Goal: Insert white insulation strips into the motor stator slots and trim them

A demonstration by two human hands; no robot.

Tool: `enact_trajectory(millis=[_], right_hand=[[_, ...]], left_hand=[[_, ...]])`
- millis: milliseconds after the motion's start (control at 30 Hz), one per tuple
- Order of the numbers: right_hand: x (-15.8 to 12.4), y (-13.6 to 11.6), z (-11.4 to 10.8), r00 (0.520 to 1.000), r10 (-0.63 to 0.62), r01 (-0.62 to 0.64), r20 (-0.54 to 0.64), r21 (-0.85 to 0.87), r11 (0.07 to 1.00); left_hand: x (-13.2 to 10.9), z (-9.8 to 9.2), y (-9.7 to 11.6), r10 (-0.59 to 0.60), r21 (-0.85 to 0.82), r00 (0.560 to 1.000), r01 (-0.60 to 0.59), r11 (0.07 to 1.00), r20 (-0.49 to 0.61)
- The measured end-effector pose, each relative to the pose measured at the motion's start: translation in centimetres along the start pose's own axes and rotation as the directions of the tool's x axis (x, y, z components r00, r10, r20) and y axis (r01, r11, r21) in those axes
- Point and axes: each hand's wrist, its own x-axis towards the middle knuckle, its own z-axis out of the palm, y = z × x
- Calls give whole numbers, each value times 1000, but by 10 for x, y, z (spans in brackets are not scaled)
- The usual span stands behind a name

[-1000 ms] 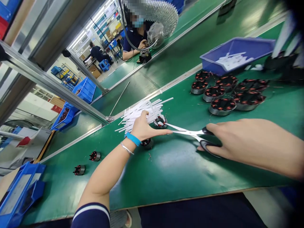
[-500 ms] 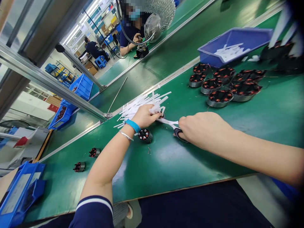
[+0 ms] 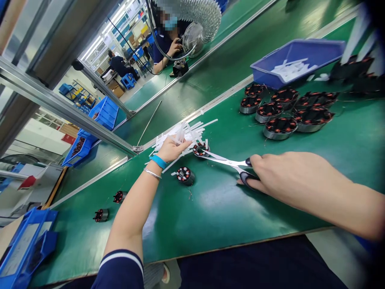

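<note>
My right hand (image 3: 282, 176) is closed around the black handles of a pair of scissors (image 3: 228, 163). The blades are parted and point left at a small motor stator (image 3: 201, 149) with white strips sticking out of it. My left hand (image 3: 170, 148), with a blue wristband, reaches into a heap of white strips (image 3: 183, 134) and pinches some of them. A second small stator (image 3: 185, 175) lies just in front of that hand on the green bench (image 3: 210, 208).
Several larger copper-wound stators (image 3: 279, 128) cluster at the right, behind them a blue tray (image 3: 300, 60) of white strips. Two small stators (image 3: 119, 196) lie at the left. Blue bins (image 3: 24, 245) stand at the bench's left end. Other people sit at the far line.
My right hand drew back to the right with the scissors, and the blades opened. My left hand shifted from the stator up into the heap of white strips.
</note>
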Motion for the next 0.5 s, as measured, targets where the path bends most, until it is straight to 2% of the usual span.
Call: enact_trajectory(millis=[167, 300, 400, 500], right_hand=[[-6, 1, -6, 997, 1, 1, 83, -26, 1000], [-9, 13, 1, 993, 65, -60, 98, -57, 997], [-2, 18, 5, 997, 73, -72, 23, -41, 997], [11, 17, 4, 996, 19, -19, -86, 8, 1000]], left_hand=[[1, -6, 6, 22, 145, 1000, -25, 989, 19], [1, -4, 10, 15, 141, 1000, -14, 990, -5], [7, 7, 15, 59, 79, 997, -55, 995, -55], [15, 18, 24, 76, 82, 997, -77, 994, 19]])
